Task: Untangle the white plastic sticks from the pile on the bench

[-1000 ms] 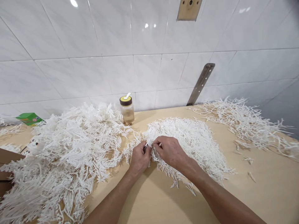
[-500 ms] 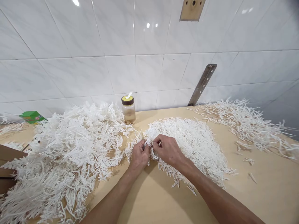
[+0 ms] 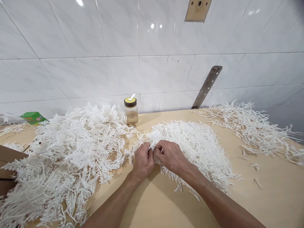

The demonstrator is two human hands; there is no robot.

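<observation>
My left hand (image 3: 143, 161) is closed, thumb against curled fingers, on a white branching plastic sprig (image 3: 152, 146) whose tips show above the fingers. Close beside it, my right hand (image 3: 169, 155) pinches at the same sprig, fingertips pressed together. Exactly where the fingers grip is hidden. Both hands are at the left edge of a heap of short white pieces (image 3: 194, 142). To the left spreads a larger, looser pile of white branching sprigs (image 3: 78, 152), some strands reaching close to my left hand.
A jar with a yellow-and-black lid (image 3: 131, 111) stands at the back. Thin bare white stems (image 3: 256, 126) lie at the right, with a few loose bits nearby. A metal bracket (image 3: 207, 87) leans against the tiled wall. A green box (image 3: 33, 117) and a brown box (image 3: 9, 163) are at the left.
My left hand has turned, its knuckles now facing up more. The right hand's fingers have dropped slightly and come closer to the left hand. The view has shifted slightly.
</observation>
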